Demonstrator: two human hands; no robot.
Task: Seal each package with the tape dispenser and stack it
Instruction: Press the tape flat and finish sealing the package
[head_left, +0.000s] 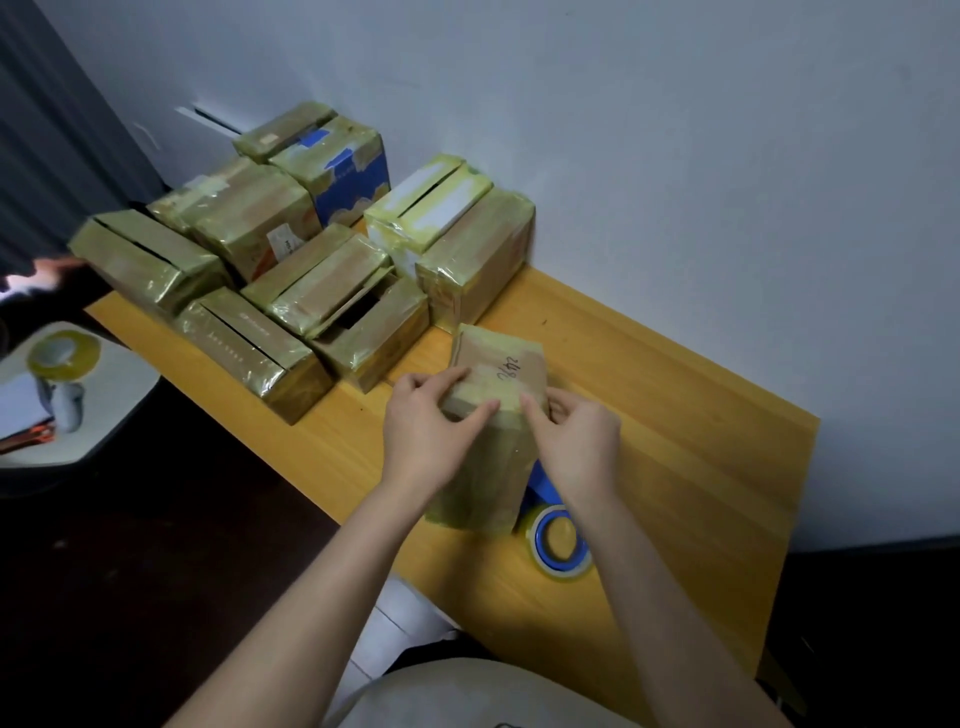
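Beside stacked boxes, left hand and right hand pinch package (half-hiding tape dispenser).

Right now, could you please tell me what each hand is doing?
Left hand: grips the taped package at its top edge.
Right hand: pinches the same package's top edge.

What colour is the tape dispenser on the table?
The tape dispenser is blue; head view shows it.

A tape-wrapped brown package, handwriting on top, stands upright. The blue tape dispenser lies just beside its near right; taped packages are piled beyond-left.
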